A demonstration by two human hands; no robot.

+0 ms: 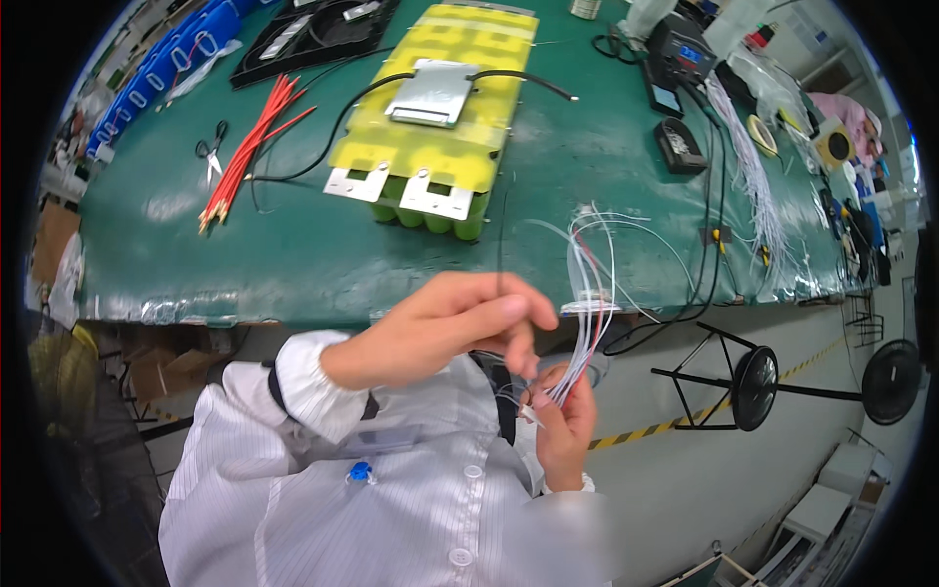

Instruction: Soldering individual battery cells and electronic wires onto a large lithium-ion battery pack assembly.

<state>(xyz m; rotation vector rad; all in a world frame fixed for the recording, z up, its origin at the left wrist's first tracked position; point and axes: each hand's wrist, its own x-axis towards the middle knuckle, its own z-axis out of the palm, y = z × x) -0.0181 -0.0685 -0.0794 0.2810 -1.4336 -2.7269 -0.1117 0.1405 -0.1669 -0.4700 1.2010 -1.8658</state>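
My right hand [565,421] grips a bundle of thin white and red wires [590,293] at its lower end, close to my chest. The wires rise and fan out above the table edge. My left hand [450,323] reaches across from the left, its fingertips pinched on a wire end just above my right hand. On the green table [293,254] lies a battery pack [435,117] of green cells under yellow sheet, with a grey circuit board [433,93] and black leads on top.
Red wires [249,147] and scissors [210,152] lie at the table's left, blue bins [161,68] behind them. A black tray [313,34] sits at the back. Meters, tape rolls and white wire bundles [758,176] crowd the right. Fans [753,386] stand on the floor.
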